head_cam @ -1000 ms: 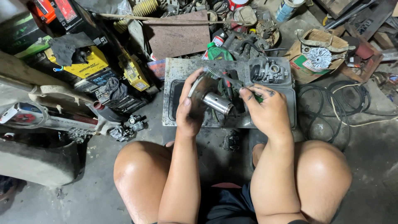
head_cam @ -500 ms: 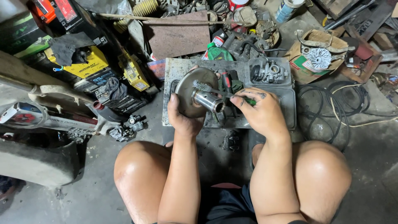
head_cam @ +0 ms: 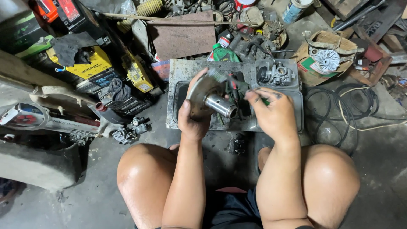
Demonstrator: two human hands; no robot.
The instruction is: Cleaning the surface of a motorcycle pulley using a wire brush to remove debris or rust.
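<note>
Gripping a metal disc [head_cam: 199,93] by its rim, the left hand [head_cam: 193,121] holds it tilted over the tray's [head_cam: 176,101] near edge, fingers wrapped shut around it. Its shiny sleeve [head_cam: 220,106] points right and toward the person, long axis aimed at the right hand [head_cam: 273,114]. That hand hovers just beside the sleeve's end, fingers curled on a small green-handled tool [head_cam: 263,101].

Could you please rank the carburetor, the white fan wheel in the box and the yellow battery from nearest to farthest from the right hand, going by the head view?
From the right hand:
1. Carburetor, just above it on the tray.
2. White fan wheel, upper right, in the cardboard box.
3. Yellow battery, far left.
</note>
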